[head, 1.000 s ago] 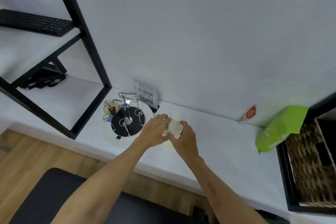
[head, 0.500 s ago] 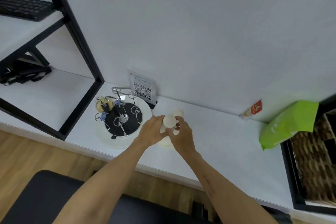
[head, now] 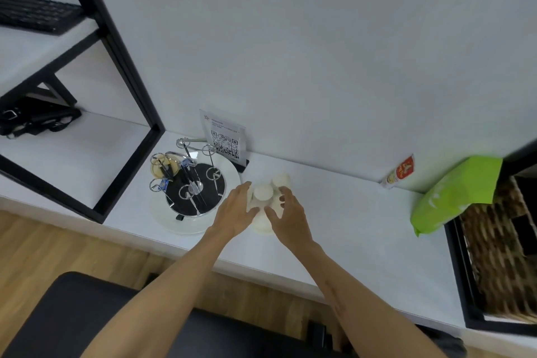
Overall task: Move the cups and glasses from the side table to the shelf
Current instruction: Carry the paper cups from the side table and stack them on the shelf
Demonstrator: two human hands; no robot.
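Resting upside down on the white desk [head: 334, 212], 2 small white ceramic cups [head: 268, 197] look light, stiff, slick and breakable; the left hand [head: 236, 211] and right hand [head: 289, 215], fingers spread, flank their sides, contact unclear.

cluster of white cups [head: 263, 192] on the white worktop [head: 348, 212], standing close together and seemingly upside down, flat bases upward. nearest the middle, one cup shows a round pale base; a second cup [head: 281, 179] stands just behind and to its right, nearer the wall. lower pieces [head: 261, 224] of the same white ware lie beneath and in front, their form unclear. shelf [head: 72, 154]: black metal frame with white boards, at the left end of the worktop, well apart from the cups. whether any glass belongs to the cluster cannot be told.
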